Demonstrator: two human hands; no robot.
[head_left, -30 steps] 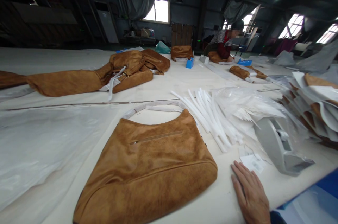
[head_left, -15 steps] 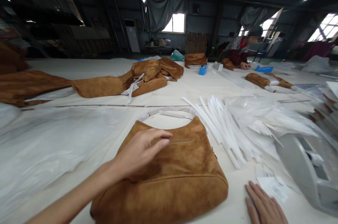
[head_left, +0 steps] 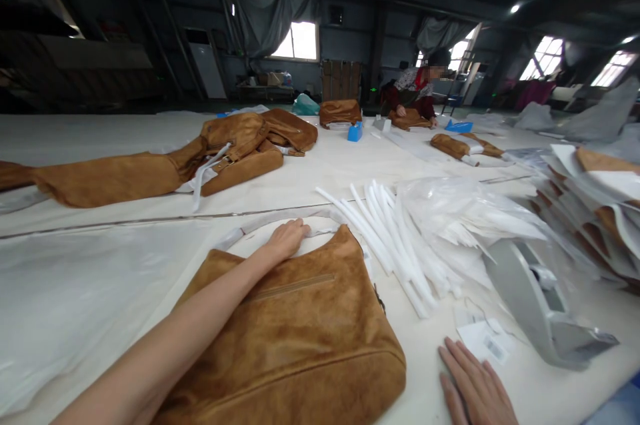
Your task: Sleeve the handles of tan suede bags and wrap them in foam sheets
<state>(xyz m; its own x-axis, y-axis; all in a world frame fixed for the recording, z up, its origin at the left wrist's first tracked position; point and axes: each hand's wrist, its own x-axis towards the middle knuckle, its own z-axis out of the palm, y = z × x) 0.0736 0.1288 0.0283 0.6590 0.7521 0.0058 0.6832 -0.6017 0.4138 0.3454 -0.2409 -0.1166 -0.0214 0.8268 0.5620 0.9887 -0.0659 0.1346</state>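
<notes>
A brown suede-look handbag (head_left: 310,318) lies flat before me, with a zip across its upper part. Its strap (head_left: 230,238), wrapped in white, curves in a loop beyond the bag's top edge. My left hand (head_left: 289,238) reaches over the bag into that loop. Its fingers are curled closed on the wrapped strap, and the fingertips are partly hidden. On the table to the right of the bag, my right hand (head_left: 477,385) rests flat and open, holding nothing. Just beyond its fingers is a white tag (head_left: 485,341) with a barcode and a string.
White foam sticks (head_left: 385,231) and clear plastic bags (head_left: 450,205) lie right of the handbag. A grey tape dispenser (head_left: 530,305) and stacked brown pieces (head_left: 595,211) stand farther right. Plastic sheeting (head_left: 90,305) covers the left. More brown bags (head_left: 240,151) lie beyond; a co-worker (head_left: 413,91) handles one.
My left hand has moved from above the bag's zip forward to the strap and closed. The view has swung right. My right hand still lies flat on the table.
</notes>
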